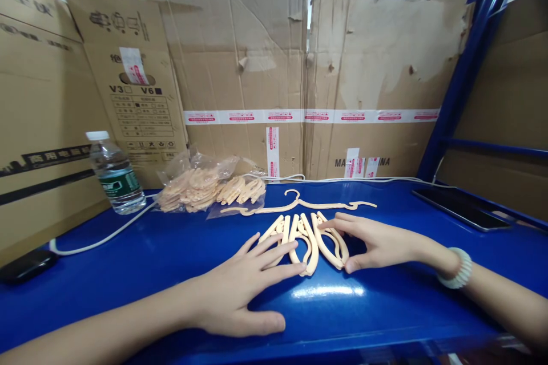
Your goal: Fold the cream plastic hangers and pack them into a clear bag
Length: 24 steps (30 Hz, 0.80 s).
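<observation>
Three folded cream plastic folding hangers lie side by side on the blue table. My left hand [248, 279] is spread flat, its fingers over the left folded hanger [274, 232] and touching the middle folded hanger [315, 251]. Part of the left one is hidden beneath those fingers. My right hand [372, 239] grips the right folded hanger [331, 251], with a fingertip near its upper end and the thumb at its lower tip. Just behind the row, an unfolded hanger [319, 204] lies with its hook pointing away from me.
Clear plastic bags of folded hangers [192, 185] lie at the back left, beside a water bottle [115, 174]. A phone [460, 209] rests at the right. A black device [28, 265] with a white cable [107, 238] sits at the left. Cardboard [244, 80] walls the back.
</observation>
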Available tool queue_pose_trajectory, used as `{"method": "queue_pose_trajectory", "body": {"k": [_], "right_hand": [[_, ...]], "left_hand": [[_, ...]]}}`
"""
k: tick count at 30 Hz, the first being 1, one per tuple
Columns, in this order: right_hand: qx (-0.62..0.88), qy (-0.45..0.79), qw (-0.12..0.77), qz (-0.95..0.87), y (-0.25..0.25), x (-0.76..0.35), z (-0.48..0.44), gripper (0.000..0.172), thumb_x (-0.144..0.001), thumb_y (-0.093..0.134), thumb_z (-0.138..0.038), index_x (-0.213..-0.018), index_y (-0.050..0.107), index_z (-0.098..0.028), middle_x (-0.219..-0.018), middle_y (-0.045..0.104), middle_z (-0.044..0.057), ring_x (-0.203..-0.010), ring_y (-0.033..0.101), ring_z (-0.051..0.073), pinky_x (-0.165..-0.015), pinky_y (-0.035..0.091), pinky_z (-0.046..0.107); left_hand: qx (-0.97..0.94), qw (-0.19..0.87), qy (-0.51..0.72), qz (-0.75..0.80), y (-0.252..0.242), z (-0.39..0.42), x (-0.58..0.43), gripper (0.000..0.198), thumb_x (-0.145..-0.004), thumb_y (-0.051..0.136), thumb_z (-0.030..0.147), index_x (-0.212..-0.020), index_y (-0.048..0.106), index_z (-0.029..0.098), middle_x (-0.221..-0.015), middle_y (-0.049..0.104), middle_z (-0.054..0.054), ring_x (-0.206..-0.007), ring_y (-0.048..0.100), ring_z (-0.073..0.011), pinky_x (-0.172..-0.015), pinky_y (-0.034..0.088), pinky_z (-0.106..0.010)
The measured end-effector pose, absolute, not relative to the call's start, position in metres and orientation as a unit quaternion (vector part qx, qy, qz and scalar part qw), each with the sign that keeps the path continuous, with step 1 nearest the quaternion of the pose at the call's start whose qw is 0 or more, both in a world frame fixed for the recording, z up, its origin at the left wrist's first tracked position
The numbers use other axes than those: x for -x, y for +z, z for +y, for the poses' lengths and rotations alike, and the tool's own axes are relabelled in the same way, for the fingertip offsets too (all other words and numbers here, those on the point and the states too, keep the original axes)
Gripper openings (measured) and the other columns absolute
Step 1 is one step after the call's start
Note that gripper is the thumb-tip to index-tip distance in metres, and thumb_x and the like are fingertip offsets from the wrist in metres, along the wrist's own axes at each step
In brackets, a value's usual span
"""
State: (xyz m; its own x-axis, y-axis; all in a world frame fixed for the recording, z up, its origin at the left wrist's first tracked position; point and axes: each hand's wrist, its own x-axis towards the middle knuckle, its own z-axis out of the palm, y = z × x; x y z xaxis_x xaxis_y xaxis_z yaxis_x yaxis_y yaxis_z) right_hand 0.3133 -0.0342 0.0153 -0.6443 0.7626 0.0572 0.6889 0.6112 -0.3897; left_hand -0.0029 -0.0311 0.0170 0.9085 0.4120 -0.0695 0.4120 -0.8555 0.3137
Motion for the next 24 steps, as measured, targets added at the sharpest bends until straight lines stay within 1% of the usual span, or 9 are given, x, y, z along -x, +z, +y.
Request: {"method": "queue_pose_trajectory", "body": {"k": [9, 12, 14, 16, 19, 21, 23, 24], "right_hand": [[0.422, 0.143, 0.121, -0.887, 0.009, -0.310, -0.031, 0.075, -0.080, 0.061, -0.058, -0.142, 0.039, -0.021, -0.131, 0.048, 0.012, -0.120, 0.047, 0.031, -0.102, 0.038, 0.043], [0.408, 0.153, 0.132, -0.890, 0.009, -0.313, -0.029, 0.077, -0.079, 0.063, -0.057, -0.142, 0.038, -0.022, -0.130, 0.048, 0.012, -0.120, 0.047, 0.031, -0.102, 0.038, 0.044], [0.399, 0.166, 0.146, -0.890, 0.009, -0.316, -0.026, 0.075, -0.081, 0.062, -0.055, -0.143, 0.036, -0.022, -0.130, 0.049, 0.012, -0.116, 0.048, 0.029, -0.100, 0.039, 0.043], [0.399, 0.167, 0.167, -0.886, 0.009, -0.320, -0.023, 0.066, -0.087, 0.056, -0.052, -0.143, 0.036, -0.023, -0.124, 0.052, 0.011, -0.107, 0.052, 0.026, -0.094, 0.042, 0.042], [0.422, 0.134, 0.209, -0.872, 0.007, -0.327, -0.015, 0.052, -0.092, 0.047, -0.048, -0.137, 0.043, -0.023, -0.107, 0.057, 0.008, -0.090, 0.055, 0.021, -0.081, 0.046, 0.037], [0.444, 0.106, 0.239, -0.857, 0.005, -0.331, -0.010, 0.046, -0.092, 0.046, -0.048, -0.130, 0.051, -0.021, -0.100, 0.058, 0.007, -0.087, 0.055, 0.021, -0.076, 0.047, 0.036], [0.459, 0.080, 0.264, -0.844, 0.004, -0.335, -0.006, 0.041, -0.092, 0.047, -0.047, -0.122, 0.056, -0.020, -0.099, 0.058, 0.008, -0.086, 0.056, 0.021, -0.075, 0.047, 0.036], [0.463, 0.069, 0.271, -0.842, 0.003, -0.336, -0.004, 0.039, -0.091, 0.048, -0.045, -0.119, 0.058, -0.020, -0.099, 0.059, 0.008, -0.086, 0.056, 0.022, -0.076, 0.047, 0.037]], "left_hand": [[-0.959, 0.164, 0.029, 0.228, 0.011, -0.029, 0.005, 0.067, -0.087, 0.052, 0.056, -0.146, 0.023, 0.041, -0.157, 0.013, 0.000, -0.142, 0.005, -0.0390, -0.109, 0.005, -0.067], [-0.954, 0.164, 0.051, 0.245, 0.008, -0.029, 0.006, 0.069, -0.088, 0.053, 0.051, -0.147, 0.021, 0.038, -0.158, 0.011, -0.002, -0.143, 0.007, -0.0370, -0.111, 0.011, -0.063], [-0.945, 0.168, 0.090, 0.267, 0.006, -0.025, 0.007, 0.069, -0.088, 0.055, 0.043, -0.148, 0.021, 0.035, -0.157, 0.013, -0.004, -0.143, 0.010, -0.0347, -0.113, 0.016, -0.059], [-0.931, 0.181, 0.144, 0.281, 0.004, -0.019, 0.009, 0.068, -0.087, 0.056, 0.032, -0.147, 0.024, 0.031, -0.156, 0.019, -0.006, -0.142, 0.016, -0.0318, -0.114, 0.019, -0.054], [-0.914, 0.208, 0.201, 0.286, 0.002, -0.006, 0.012, 0.063, -0.078, 0.056, 0.017, -0.139, 0.037, 0.024, -0.148, 0.034, -0.009, -0.138, 0.028, -0.0285, -0.114, 0.022, -0.048], [-0.908, 0.223, 0.202, 0.291, 0.002, 0.001, 0.014, 0.061, -0.069, 0.056, 0.010, -0.129, 0.046, 0.022, -0.140, 0.043, -0.008, -0.133, 0.035, -0.0276, -0.113, 0.026, -0.047], [-0.908, 0.228, 0.190, 0.296, 0.001, 0.004, 0.015, 0.062, -0.063, 0.053, 0.005, -0.122, 0.050, 0.022, -0.133, 0.047, -0.006, -0.128, 0.040, -0.0267, -0.111, 0.029, -0.046], [-0.909, 0.225, 0.187, 0.297, 0.000, 0.004, 0.015, 0.062, -0.062, 0.052, 0.004, -0.120, 0.050, 0.022, -0.131, 0.048, -0.006, -0.126, 0.041, -0.0263, -0.110, 0.030, -0.046]]}}
